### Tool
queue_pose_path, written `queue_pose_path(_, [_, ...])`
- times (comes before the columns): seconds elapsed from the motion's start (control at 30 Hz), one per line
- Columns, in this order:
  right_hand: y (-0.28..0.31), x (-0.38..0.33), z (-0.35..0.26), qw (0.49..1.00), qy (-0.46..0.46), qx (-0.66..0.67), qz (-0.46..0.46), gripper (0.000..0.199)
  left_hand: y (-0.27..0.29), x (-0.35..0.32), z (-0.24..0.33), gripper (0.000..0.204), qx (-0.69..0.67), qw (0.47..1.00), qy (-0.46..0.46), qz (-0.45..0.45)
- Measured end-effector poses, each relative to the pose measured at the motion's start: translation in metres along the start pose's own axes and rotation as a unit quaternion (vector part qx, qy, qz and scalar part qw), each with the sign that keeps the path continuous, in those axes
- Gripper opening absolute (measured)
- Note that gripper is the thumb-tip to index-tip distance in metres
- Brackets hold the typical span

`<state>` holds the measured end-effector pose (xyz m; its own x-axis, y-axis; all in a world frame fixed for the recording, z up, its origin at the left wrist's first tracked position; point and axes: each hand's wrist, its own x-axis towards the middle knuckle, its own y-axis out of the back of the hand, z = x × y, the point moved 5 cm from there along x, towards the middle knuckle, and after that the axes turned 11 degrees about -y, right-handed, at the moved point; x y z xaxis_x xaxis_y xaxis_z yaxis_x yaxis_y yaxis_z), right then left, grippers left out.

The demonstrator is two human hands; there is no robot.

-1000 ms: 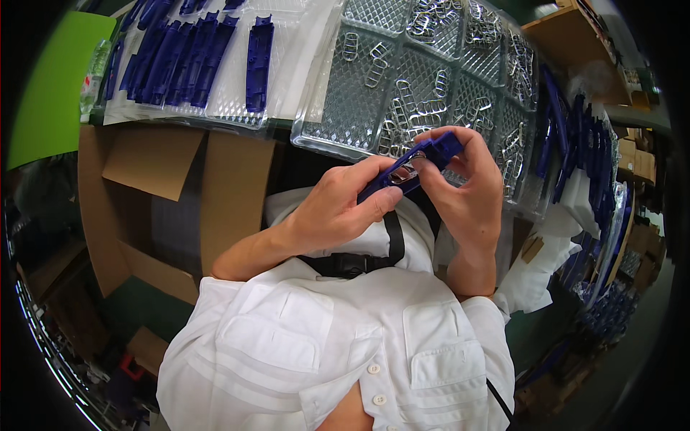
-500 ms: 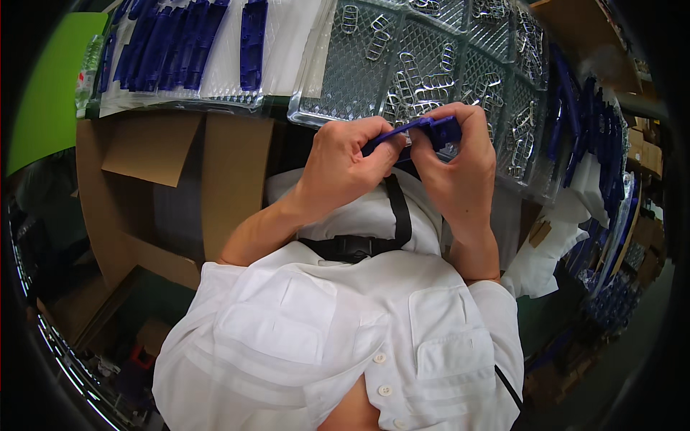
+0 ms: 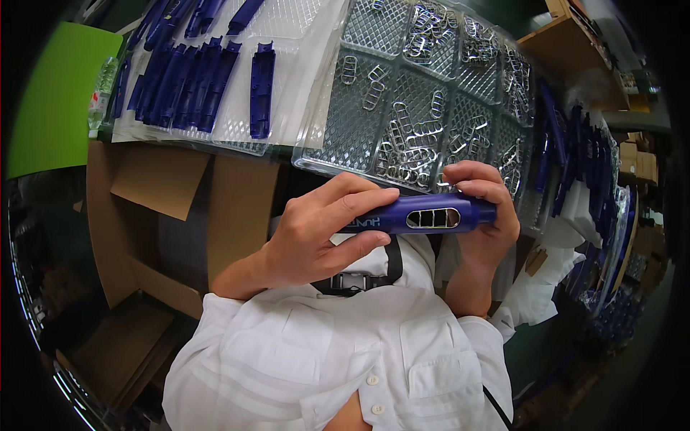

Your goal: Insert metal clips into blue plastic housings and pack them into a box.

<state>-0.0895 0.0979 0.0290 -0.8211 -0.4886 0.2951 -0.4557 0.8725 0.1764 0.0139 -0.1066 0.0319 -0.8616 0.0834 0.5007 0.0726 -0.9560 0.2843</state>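
Holding hands: here's the left hand [image 3: 316,230] pinching the blue casing [image 3: 394,215], fingers over its far edge, thumb along the near one.
Right hand [image 3: 493,233]: wrapped round the casing's right end, thumb out of sight.
Casing axis: crosswise, spanning hand to hand, face up!
Chrome frame [image 3: 433,218]: sitting in the casing's slot, nearer the right hand.
Clear tray [image 3: 338,133]: just beyond both hands, loose metal frames [image 3: 428,128] inside.

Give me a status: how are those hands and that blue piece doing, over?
Left hand gripping blue casing by its left part; right hand holding right end. Silver frame sits in casing's slot. Nothing covering frame.
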Motion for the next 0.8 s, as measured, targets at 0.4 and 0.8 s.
queue_pose_path(0.4, [0.007,0.007,0.013,1.0,-0.023,-0.014,0.009,0.035,-0.008,0.002,-0.007,0.048,-0.006,0.999,0.039,0.009])
queue_pose_path(0.8, [0.011,0.005,0.022,0.984,-0.162,0.07,0.035,0.044,-0.021,0.001,-0.014,0.049,0.002,0.998,0.052,0.029])
